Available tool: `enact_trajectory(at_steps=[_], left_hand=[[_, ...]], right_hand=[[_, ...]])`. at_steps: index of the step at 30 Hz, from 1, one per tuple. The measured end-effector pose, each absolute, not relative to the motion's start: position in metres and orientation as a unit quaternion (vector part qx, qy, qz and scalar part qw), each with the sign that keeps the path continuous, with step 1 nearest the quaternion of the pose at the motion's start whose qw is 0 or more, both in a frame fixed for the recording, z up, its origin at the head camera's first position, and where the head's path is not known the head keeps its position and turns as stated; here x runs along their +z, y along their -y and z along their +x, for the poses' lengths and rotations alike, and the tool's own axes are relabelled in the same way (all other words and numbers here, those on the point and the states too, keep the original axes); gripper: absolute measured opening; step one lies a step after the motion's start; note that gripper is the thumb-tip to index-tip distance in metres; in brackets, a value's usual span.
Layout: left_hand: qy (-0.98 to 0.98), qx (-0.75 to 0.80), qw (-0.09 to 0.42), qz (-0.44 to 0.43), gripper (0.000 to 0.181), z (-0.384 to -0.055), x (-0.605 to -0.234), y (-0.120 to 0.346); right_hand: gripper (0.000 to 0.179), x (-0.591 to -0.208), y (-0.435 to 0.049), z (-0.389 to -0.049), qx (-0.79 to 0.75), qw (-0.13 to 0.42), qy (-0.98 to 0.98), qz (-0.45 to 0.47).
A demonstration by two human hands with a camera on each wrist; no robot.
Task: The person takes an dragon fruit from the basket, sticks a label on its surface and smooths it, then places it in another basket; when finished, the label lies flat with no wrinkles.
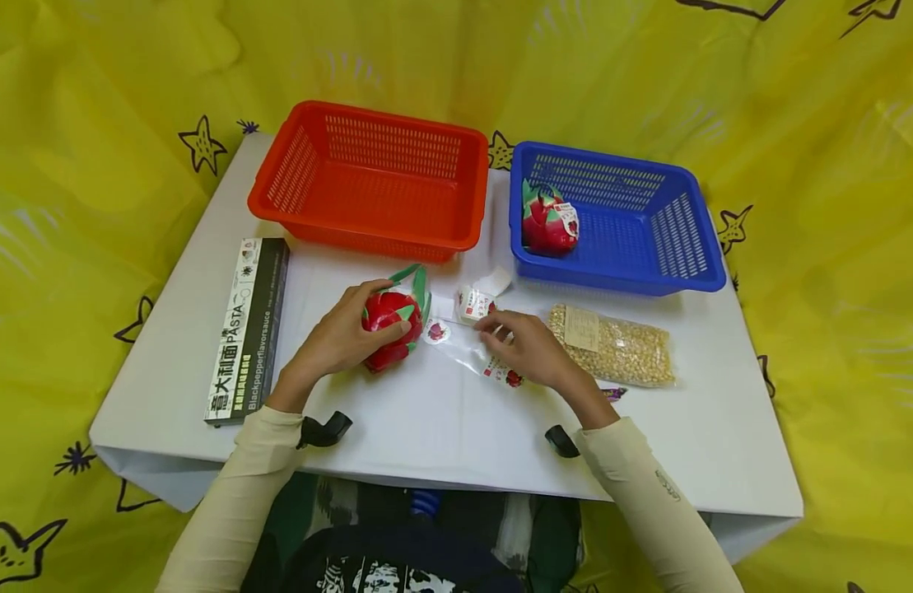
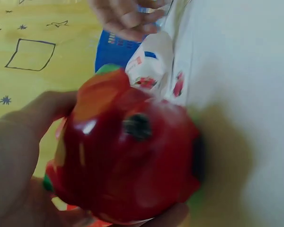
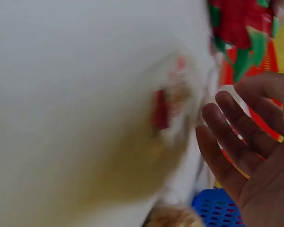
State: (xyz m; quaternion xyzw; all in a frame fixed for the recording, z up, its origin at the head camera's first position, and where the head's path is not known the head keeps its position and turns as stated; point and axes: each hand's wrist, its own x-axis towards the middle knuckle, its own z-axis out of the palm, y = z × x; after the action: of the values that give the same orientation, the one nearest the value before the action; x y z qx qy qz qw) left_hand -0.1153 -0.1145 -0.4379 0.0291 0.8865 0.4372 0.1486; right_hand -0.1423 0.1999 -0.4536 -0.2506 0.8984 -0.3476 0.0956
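Observation:
My left hand (image 1: 347,329) grips a shiny red dragon fruit (image 1: 389,319) with green leaf tips, near the middle of the table. In the left wrist view the round end of the dragon fruit (image 2: 132,156) fills the centre, thumb and fingers around it. Right of it lies a clear strip with dragon fruit stickers (image 1: 463,354), beside a small folded white label piece (image 1: 474,305). My right hand (image 1: 526,346) hovers by these labels, its fingers loosely bent. In the right wrist view, nothing shows between the fingers of that hand (image 3: 255,137).
A red basket (image 1: 382,235) stands at the back left. The blue basket (image 1: 619,280) at the back right contains another dragon fruit (image 1: 548,226) with a label. A pasta box (image 1: 249,329) lies left; a bag of corn kernels (image 1: 619,346) and a small purple wrapper (image 1: 613,394) lie right.

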Motion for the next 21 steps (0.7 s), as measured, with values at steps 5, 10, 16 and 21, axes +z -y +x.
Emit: enact_trajectory(at_steps=[5, 10, 16, 21], left_hand=[[-0.883, 0.450, 0.128, 0.018, 0.079, -0.114, -0.442, 0.110], [-0.880, 0.454, 0.137, 0.024, 0.080, -0.114, -0.445, 0.105], [-0.880, 0.450, 0.151, 0.027, 0.082, -0.115, -0.448, 0.102], [-0.881, 0.450, 0.141, 0.024, 0.084, -0.117, -0.446, 0.110]], right_hand=[[0.032, -0.470, -0.215, -0.127, -0.222, 0.065, -0.927, -0.295], [0.036, -0.479, -0.224, -0.118, -0.141, 0.030, -0.936, -0.322], [0.018, -0.482, -0.231, -0.118, -0.109, -0.014, -0.931, -0.348], [0.005, -0.478, -0.225, -0.130, -0.124, -0.031, -0.922, -0.366]])
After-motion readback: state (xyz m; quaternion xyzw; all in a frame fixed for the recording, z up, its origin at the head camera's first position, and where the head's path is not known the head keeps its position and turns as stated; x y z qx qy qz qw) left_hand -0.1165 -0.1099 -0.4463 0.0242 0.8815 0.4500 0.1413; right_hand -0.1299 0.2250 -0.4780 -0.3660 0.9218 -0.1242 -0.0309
